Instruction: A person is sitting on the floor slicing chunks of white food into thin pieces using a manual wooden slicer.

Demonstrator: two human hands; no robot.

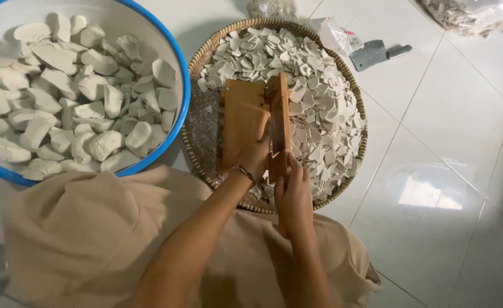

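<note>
Both hands (274, 171) gripping wooden slicer (257, 122), long axis pointing away

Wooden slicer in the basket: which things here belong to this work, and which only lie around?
In use:
left hand and right hand on the wooden slicer
woven basket of pale slices
blue-rimmed basin of pale lumps

Lying about:
cleaver
plastic bag

One wooden slicer board (255, 122); one woven basket (202, 63) with too many pale shards (320, 108) to count; one blue-rimmed basin (184, 85) of pale lumps (63, 97), likewise uncountable; one cleaver (377, 54); two hands, left (254, 155) and right (292, 194); two plastic bags (468, 14), one smaller (337, 34).
</note>
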